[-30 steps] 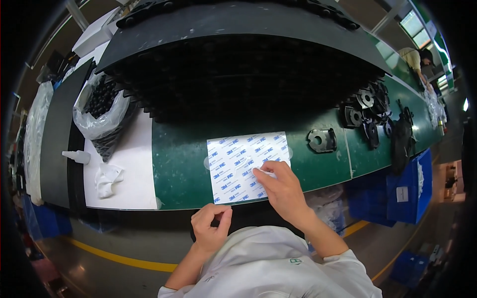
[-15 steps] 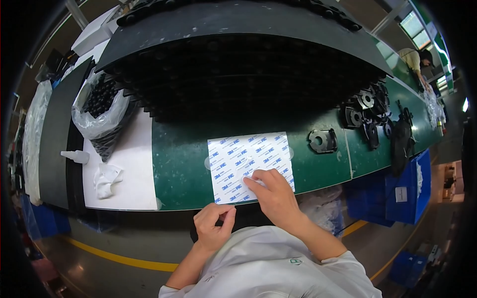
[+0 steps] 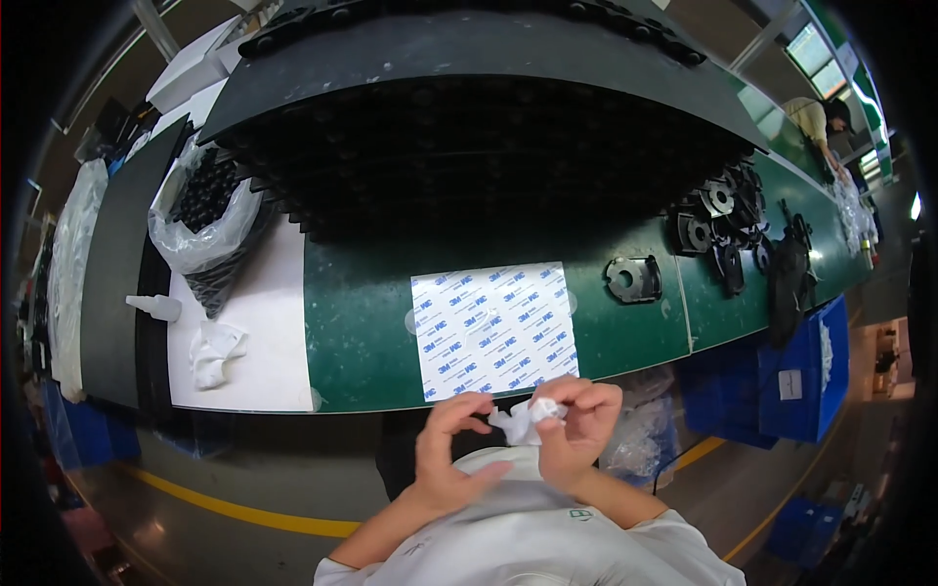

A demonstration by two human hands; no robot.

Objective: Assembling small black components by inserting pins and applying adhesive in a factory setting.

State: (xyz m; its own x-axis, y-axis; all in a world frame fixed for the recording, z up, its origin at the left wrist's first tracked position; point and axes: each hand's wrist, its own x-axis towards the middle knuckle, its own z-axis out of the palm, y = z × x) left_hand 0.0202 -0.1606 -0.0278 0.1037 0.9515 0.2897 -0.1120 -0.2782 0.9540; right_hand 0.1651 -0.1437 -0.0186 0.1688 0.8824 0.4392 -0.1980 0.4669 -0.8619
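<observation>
A crumpled white tissue [image 3: 524, 422] is pinched between the thumb and fingers of my right hand [image 3: 578, 430], just off the table's front edge. Close beside its left end is my left hand [image 3: 451, 451], its thumb and fingers apart with nothing between them. Beyond both hands a white sheet printed all over in blue [image 3: 495, 327] lies flat on the green table [image 3: 357, 352]. A clear round bump shows near the sheet's middle, and clear rounded edges stick out at its left and right sides.
Over the table's back stands a large black rack [image 3: 479, 146]. To the left are an open bag of black balls [image 3: 200, 230], a white bottle [image 3: 154, 307] and another crumpled tissue [image 3: 217, 354]. Black ring-shaped parts [image 3: 633, 280] lie right, above blue bins [image 3: 772, 381]. Another person [image 3: 811, 122] is far right.
My right hand has drawn back from the sheet toward me, and the white tissue now shows in it. My left hand has opened from a pinch and shifted slightly right.
</observation>
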